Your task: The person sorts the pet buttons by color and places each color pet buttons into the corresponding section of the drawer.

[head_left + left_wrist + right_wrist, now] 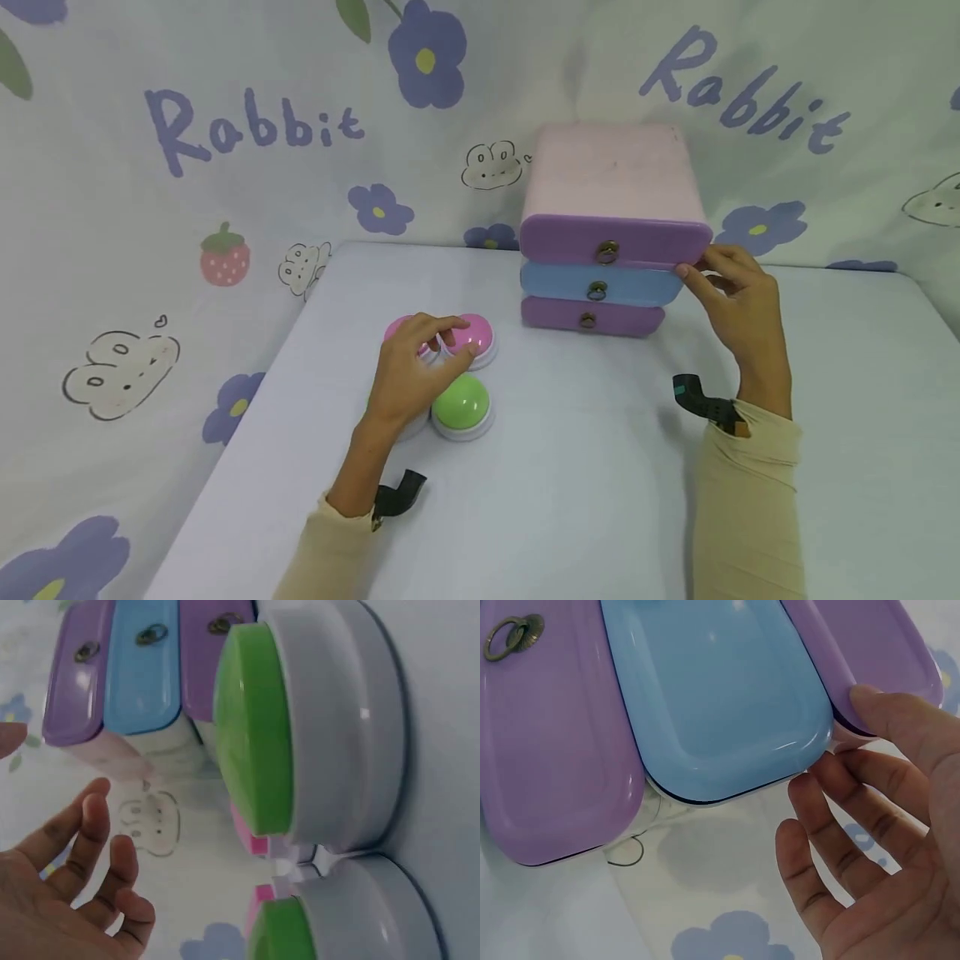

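A small three-drawer cabinet [611, 171] has a pale pink top, with a purple top drawer [555, 240], a blue middle drawer [720, 690] and a purple bottom drawer [551, 315]. My right hand [738, 304] grips its right front corner, thumb on the edge of the top front and fingers along the side. My left hand [416, 367] hovers, fingers loosely bent and holding nothing, over a cluster of dome buttons on white bases. A pink button [474, 335] and a green button [461, 402] show beside it; another pink and another green one are partly hidden beneath it.
A white table [570, 483] carries everything. Behind and to the left hangs a cloth [285, 200] printed with flowers, rabbits and lettering, and the cabinet stands close to it. Black wrist cameras [701, 400] stick out from both sleeves.
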Demonstrator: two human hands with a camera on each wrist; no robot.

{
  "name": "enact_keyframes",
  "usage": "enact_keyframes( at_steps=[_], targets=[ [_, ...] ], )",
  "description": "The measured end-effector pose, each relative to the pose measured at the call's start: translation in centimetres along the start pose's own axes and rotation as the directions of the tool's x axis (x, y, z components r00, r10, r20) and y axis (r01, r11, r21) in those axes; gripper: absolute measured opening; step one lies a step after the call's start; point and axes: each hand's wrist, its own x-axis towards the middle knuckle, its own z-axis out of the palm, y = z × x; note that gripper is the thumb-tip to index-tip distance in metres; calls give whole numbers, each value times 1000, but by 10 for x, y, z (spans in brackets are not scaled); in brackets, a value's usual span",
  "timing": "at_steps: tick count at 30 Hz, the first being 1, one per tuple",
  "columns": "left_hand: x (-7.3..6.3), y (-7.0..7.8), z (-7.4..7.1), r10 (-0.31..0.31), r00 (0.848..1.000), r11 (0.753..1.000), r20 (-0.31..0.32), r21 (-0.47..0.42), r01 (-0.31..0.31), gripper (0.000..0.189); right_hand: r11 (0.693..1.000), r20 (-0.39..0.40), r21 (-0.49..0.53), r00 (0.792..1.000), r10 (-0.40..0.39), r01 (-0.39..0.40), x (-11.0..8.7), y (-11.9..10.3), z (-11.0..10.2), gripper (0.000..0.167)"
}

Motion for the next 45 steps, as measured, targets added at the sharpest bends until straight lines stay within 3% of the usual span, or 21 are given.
enact_keyframes(
  at_steps=[4, 8, 15, 23, 29, 35, 41, 45],
  targets=[
    [4, -1, 12, 13, 1000, 995, 13, -102, -12, 28, 1000, -25, -1, 999, 22, -22, 2, 2, -9, 36],
    [11, 10, 39, 30, 999, 980, 26, -199, -25, 22, 1000, -32, 7, 999, 31, -31, 1, 6, -13, 36],
    [25, 26, 87, 72, 997, 966, 14, -251, -66, 24, 999, -22, 31, 999, 29, -28, 0, 13, -8, 36],
    [44, 31, 129, 104, 991, 953, -83, -277, -123, 23, 998, -12, 55, 1000, 10, -10, -2, 13, -1, 36],
    [55, 31, 147, 91, 989, 963, -120, -241, -118, 22, 998, -16, 66, 1000, -19, 20, 2, 10, -2, 37],
    [60, 33, 160, 34, 992, 971, -118, -229, -61, 18, 997, -17, 70, 1000, -6, 7, 4, 8, -3, 37],
    [62, 33, 168, -65, 989, 937, -134, -349, 15, 13, 996, -14, 86, 1000, -8, 9, 5, 10, -2, 37],
    [63, 33, 171, -70, 987, 917, -144, -398, 7, 11, 996, -15, 81, 1000, -21, 22, 5, 10, -3, 37]
  ],
)
